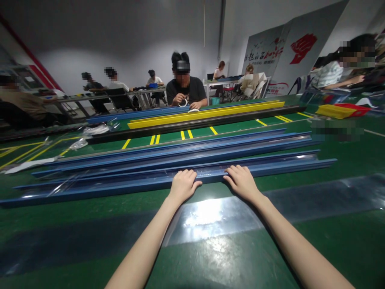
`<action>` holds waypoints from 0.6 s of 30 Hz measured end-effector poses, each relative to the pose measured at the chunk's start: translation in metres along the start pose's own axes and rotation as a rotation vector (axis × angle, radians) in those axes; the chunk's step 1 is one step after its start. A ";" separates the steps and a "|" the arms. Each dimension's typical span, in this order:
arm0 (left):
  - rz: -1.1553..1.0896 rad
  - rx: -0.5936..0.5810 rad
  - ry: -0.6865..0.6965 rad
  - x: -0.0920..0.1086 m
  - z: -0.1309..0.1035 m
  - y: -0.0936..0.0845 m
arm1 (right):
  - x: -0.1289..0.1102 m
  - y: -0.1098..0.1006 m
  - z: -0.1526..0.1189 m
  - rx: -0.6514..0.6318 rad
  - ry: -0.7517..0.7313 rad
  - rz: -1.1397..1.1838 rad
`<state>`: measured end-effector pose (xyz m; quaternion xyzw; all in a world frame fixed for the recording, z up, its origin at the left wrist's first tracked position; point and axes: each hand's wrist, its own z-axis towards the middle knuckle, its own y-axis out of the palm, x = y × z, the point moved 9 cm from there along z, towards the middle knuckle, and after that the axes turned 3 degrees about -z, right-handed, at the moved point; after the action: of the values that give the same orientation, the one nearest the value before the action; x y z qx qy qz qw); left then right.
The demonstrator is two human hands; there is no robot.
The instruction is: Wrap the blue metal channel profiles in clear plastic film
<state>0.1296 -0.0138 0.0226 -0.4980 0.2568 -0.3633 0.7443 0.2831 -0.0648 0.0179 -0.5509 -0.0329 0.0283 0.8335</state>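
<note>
At twelve o'clock | left hand (184,184) and right hand (241,182) are grasping nearest blue channel (105,188) | handling seemingly ongoing; clear strip (300,200), six o'clock, is lying unheld

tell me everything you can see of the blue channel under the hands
The blue channel is long, straight and trough-like, with two raised side walls and a glossy inside; it looks like plastic. It lies open side up on the green table, slanting across the view. The left hand and right hand curl over its near wall.
</note>
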 end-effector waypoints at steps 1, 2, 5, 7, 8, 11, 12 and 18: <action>-0.008 0.006 -0.004 0.000 0.000 0.000 | 0.000 0.000 0.000 0.003 -0.001 0.001; -0.014 0.014 -0.009 0.000 -0.001 0.000 | 0.000 0.000 0.000 0.008 -0.002 0.000; -0.011 0.034 -0.022 -0.001 -0.001 0.000 | 0.000 -0.001 0.000 0.023 -0.006 -0.009; -0.002 0.041 -0.029 -0.001 -0.001 0.000 | 0.000 0.000 0.000 0.030 -0.008 -0.018; 0.000 0.043 -0.032 -0.001 -0.001 0.000 | 0.000 0.000 0.000 0.033 -0.008 -0.022; 0.000 0.054 -0.031 -0.001 -0.001 0.000 | 0.000 -0.001 0.000 0.040 -0.007 -0.031; -0.003 0.055 -0.030 -0.001 0.000 0.000 | 0.001 0.000 0.000 0.040 -0.008 -0.032; -0.025 0.055 -0.035 -0.001 0.000 0.002 | 0.001 0.001 0.000 0.050 -0.023 -0.059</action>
<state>0.1294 -0.0130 0.0211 -0.4867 0.2274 -0.3709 0.7575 0.2839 -0.0645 0.0173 -0.5281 -0.0578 0.0107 0.8471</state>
